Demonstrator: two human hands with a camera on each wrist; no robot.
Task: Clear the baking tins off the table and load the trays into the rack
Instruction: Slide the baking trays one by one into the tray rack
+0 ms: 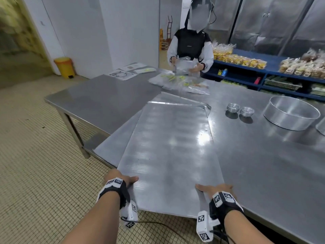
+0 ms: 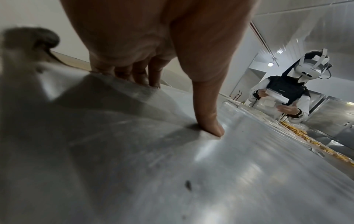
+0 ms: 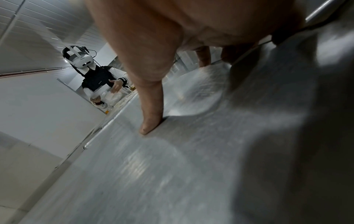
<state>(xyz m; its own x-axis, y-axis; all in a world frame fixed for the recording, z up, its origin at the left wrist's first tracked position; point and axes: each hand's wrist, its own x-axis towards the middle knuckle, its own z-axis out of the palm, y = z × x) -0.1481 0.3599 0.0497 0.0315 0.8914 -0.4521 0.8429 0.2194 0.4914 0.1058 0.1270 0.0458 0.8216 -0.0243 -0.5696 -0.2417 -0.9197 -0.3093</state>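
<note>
A large flat metal baking tray lies tilted, its near end past the table's front edge. My left hand grips the tray's near left corner, thumb on top and fingers curled under the edge. My right hand grips the near right corner the same way, thumb pressed on the top face. A second tray lies underneath, sticking out to the left. Two small foil tins and a large round tin stand on the steel table at the right.
A person stands at the table's far side handling clear bags, with more bags spread before them. Blue shelves with packed bread line the right wall. A yellow bin stands on the tiled floor at left. Another tin's edge shows far right.
</note>
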